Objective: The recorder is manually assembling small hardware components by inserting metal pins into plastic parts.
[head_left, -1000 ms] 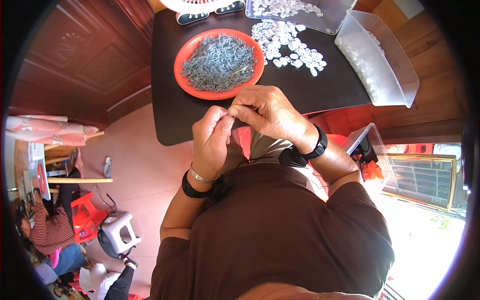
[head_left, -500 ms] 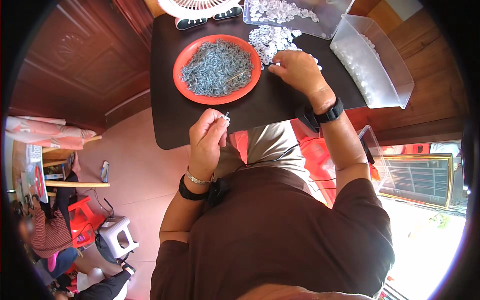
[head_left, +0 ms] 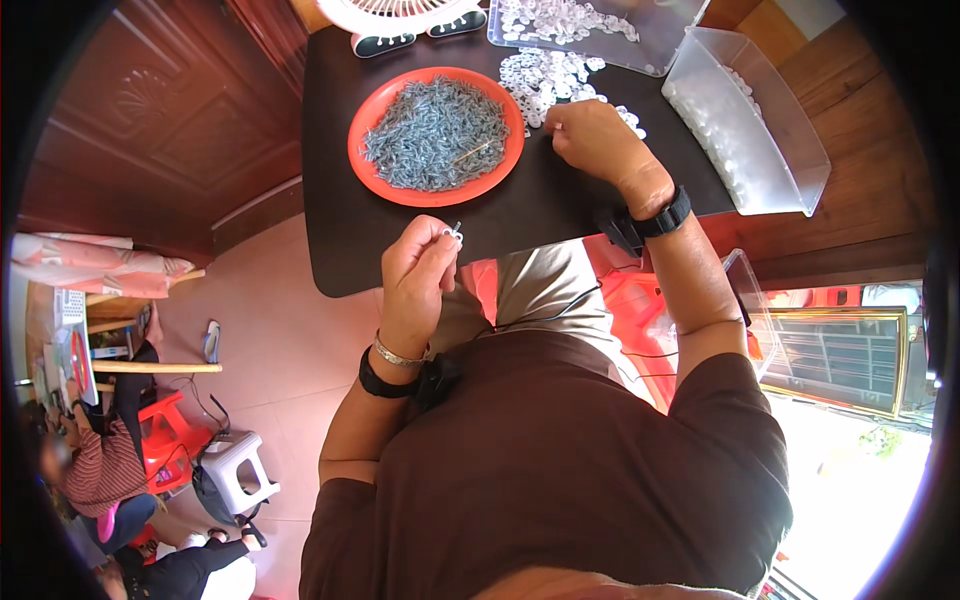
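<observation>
My left hand (head_left: 420, 262), in front of the plate, pinches a small white plastic piece (head_left: 453, 236) with a thin grey metal pin sticking up from it. My right hand (head_left: 598, 142) is closed at the near edge of a loose pile of small white plastic pieces (head_left: 540, 80). Its fingertips are curled under, so whatever they hold, if anything, is hidden. A round red plate (head_left: 359, 165) carries a heap of thin grey metal pins (head_left: 435, 130), like nails or screws, with one yellowish sliver among them.
All this is on a dark table (head_left: 335, 240). A clear bin (head_left: 650, 50) holding white pieces stands behind the pile, and another clear bin (head_left: 790, 150) is at the right edge. A white fan (head_left: 400, 15) stands at the back. Stools and people are at lower left.
My right hand has shifted slightly right along the pile and its fingers have curled in more. My left hand keeps its pinch, almost still.
</observation>
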